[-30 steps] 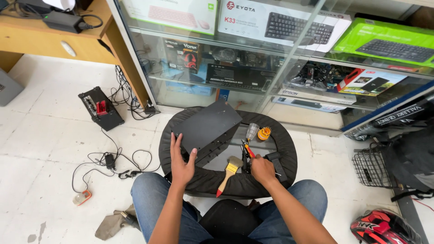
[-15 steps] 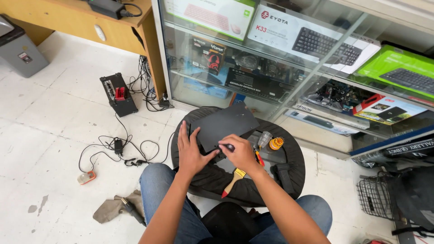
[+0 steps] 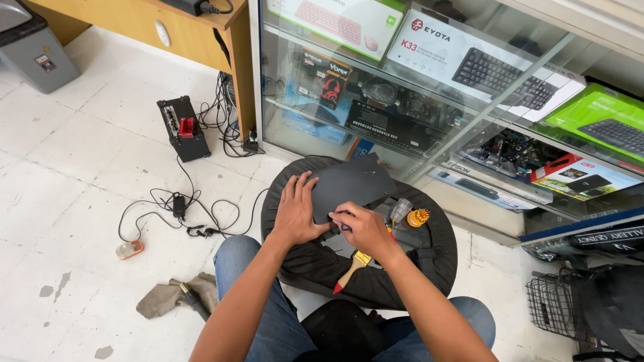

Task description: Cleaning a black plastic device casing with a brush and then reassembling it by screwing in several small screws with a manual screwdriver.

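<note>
Dark laptop panel [image 3: 352, 184] at stool's [image 3: 315, 268] far edge: left hand [image 3: 295, 211] flat on it, right hand [image 3: 365, 228] clenched around a small tool at its near edge.

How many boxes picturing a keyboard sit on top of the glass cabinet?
3: a pale box with a pink keyboard at the left, a white box with a black keyboard in the middle, and a green box at the right. More may lie beyond the frame.

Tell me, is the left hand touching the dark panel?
Touching. The head view shows the left hand lying flat on the dark panel's left edge, fingers overlapping it.
</note>
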